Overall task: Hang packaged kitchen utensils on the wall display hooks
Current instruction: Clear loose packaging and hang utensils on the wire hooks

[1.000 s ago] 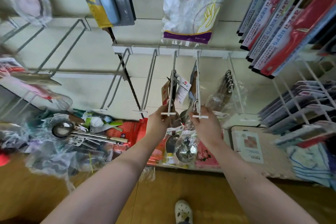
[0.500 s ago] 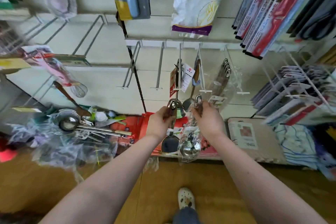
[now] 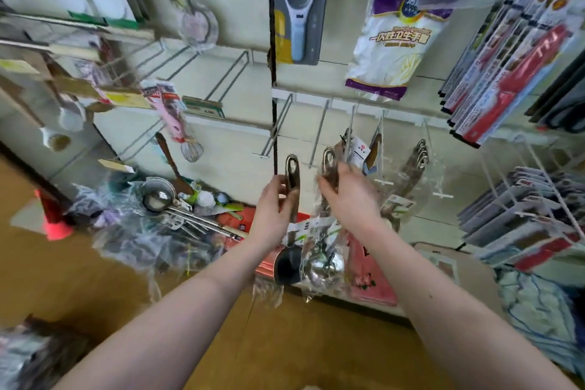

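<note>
Two packaged ladles are being held up in front of the wall hooks, one in each hand. The left hand (image 3: 273, 215) is being kept clamped on the handle of the left ladle (image 3: 292, 187), whose looped end is sticking up above the fingers and whose dark bowl is hanging below the wrist. The right hand (image 3: 348, 196) is being kept closed on the handle of the right ladle (image 3: 327, 165); its shiny bowl, wrapped in clear plastic, is hanging just beside the dark one. The two hands are being held near each other but apart.

Both loops are being held below and in front of the white hooks (image 3: 319, 133), and neither is being touched by a hook. Further right, more ladles (image 3: 418, 161) in plastic sleeves are hanging from hooks on the same rail. Above the rail, a peeler (image 3: 297, 19) on its card and a bag of gloves (image 3: 392, 38) are being displayed on the wall. At the lower left, a heap of wrapped utensils (image 3: 164, 203) is lying on the floor against the wall. Red packs (image 3: 506, 73) are hanging at the upper right. The picture is being blurred by motion, mostly at the edges.
</note>
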Demonstrator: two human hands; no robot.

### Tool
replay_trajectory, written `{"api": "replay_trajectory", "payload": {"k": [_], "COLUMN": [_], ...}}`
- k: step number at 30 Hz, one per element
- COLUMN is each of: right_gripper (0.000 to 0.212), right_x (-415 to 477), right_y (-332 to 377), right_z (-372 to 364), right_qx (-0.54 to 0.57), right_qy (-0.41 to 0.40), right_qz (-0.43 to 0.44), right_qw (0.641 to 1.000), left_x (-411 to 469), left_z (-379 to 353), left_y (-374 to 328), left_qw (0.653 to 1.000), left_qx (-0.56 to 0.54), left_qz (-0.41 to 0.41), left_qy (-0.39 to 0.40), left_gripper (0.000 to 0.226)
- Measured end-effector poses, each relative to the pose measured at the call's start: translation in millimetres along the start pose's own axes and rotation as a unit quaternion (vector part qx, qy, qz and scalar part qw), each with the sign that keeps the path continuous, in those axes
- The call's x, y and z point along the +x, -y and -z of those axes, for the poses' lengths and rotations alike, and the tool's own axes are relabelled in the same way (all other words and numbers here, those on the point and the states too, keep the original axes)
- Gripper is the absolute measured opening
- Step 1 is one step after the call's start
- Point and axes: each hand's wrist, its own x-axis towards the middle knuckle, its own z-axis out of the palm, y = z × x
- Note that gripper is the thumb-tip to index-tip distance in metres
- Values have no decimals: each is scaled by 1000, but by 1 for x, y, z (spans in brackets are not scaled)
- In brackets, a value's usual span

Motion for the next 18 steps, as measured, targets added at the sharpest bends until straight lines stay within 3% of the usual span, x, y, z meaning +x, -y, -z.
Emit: {"api": "replay_trajectory", "payload": {"k": [6, 9, 18], "right_gripper": [44, 37, 39], "right_x": [19, 23, 11], "right_y": [31, 43, 104], "right_z": [4, -1, -41], "right_qx": [69, 112, 129], "right_qy": [26, 50, 119], "right_qz": [99, 143, 297], "right_qw": [992, 982, 939], "left_x": [-5, -14, -72], "left_z": [32, 45, 92], "left_y": [-22, -19, -8], "left_qw": [988, 981, 952], "left_qx": [-85, -61, -87], "left_qz": [37, 56, 188], "left_qy": [-126, -177, -226], "left_gripper": [13, 10, 22]}}
